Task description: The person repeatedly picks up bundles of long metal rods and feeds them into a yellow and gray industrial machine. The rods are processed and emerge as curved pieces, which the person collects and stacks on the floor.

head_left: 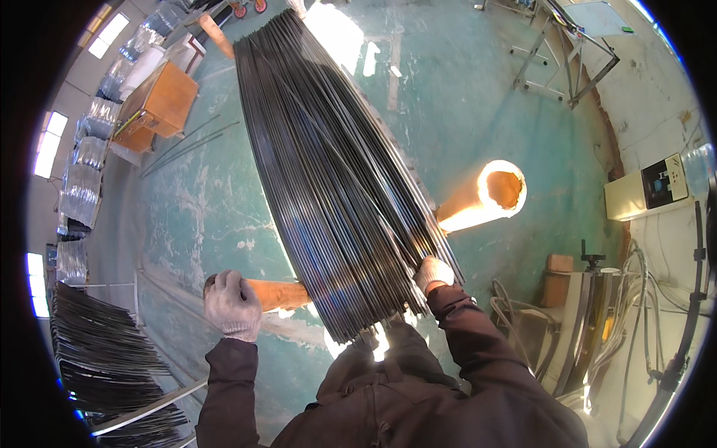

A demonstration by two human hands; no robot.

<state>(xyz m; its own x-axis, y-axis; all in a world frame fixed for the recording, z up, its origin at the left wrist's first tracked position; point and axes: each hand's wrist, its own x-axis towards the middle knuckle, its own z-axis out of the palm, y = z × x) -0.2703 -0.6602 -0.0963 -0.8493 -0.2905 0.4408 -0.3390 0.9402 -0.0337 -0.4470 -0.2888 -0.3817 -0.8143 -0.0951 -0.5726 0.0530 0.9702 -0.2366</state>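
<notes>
Dark rods [328,179] lie left of an illegible panel [664,181].

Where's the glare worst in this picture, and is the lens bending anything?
Head view: glare bleaches the rim of the brown tube at right and the floor beside the far end of the dark rods; head view: those rods look bowed, and corners go black.

brown cabinet [169,98], upper left | metal stand [597,79], upper right | white box [623,197], right | bright window [50,145], left
</notes>
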